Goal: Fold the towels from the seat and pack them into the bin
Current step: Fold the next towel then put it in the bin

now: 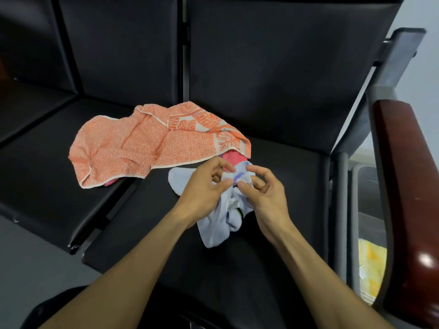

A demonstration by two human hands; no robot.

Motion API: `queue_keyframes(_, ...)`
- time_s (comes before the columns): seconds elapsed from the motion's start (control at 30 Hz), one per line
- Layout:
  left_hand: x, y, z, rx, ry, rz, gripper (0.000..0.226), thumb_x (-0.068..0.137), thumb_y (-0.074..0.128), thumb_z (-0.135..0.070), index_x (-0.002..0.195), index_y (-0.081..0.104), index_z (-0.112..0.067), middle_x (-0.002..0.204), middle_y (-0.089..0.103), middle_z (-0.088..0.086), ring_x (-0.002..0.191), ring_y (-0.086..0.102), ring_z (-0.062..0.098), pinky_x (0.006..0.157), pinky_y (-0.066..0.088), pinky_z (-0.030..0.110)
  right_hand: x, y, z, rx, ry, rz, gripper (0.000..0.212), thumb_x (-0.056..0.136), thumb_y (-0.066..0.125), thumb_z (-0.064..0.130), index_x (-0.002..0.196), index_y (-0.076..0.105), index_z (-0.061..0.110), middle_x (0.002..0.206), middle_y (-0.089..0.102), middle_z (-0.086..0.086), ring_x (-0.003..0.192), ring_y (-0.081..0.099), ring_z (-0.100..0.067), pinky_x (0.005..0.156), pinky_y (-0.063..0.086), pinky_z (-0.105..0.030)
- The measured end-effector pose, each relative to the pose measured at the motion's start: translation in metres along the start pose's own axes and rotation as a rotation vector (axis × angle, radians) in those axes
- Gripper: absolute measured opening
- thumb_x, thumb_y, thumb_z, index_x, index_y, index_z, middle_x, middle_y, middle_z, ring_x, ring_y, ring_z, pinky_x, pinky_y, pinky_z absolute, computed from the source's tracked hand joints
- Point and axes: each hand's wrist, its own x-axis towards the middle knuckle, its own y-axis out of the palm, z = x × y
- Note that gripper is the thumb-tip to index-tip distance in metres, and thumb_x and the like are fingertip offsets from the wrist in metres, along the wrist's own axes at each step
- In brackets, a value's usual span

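Observation:
A crumpled pale lilac towel (218,229) hangs over the black seat (285,167), pinched at its top edge by both hands. My left hand (204,186) grips it from the left, my right hand (263,191) from the right, thumbs nearly touching. An orange patterned towel (133,148) lies spread and rumpled on the seat behind. Under its right edge a pink towel (231,156) peeks out, and another bit of pink shows under its front edge. Beyond the armrest at lower right, a bin (356,210) holds something yellow (370,269).
A glossy dark-red wooden armrest (408,210) runs down the right side, on grey metal posts (342,210). A second black seat (47,162) adjoins on the left. Black backrests (273,67) rise behind. Grey floor shows at lower left.

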Motion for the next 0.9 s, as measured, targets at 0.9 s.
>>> queue_keyframes(0.9, -0.002, -0.002, 0.002, 0.036, -0.085, 0.025, 0.012, 0.097, 0.064, -0.018, 0.095, 0.076, -0.015, 0.079, 0.077, 0.000, 0.079, 0.075, 0.017, 0.085, 0.059, 0.046, 0.001, -0.008, 0.001, -0.880, -0.472, -0.001, 0.023, 0.086, 0.075, 0.025, 0.072, 0.060, 0.016, 0.087, 0.057, 0.009, 0.090, 0.052, -0.008, 0.076, 0.042, -0.017)
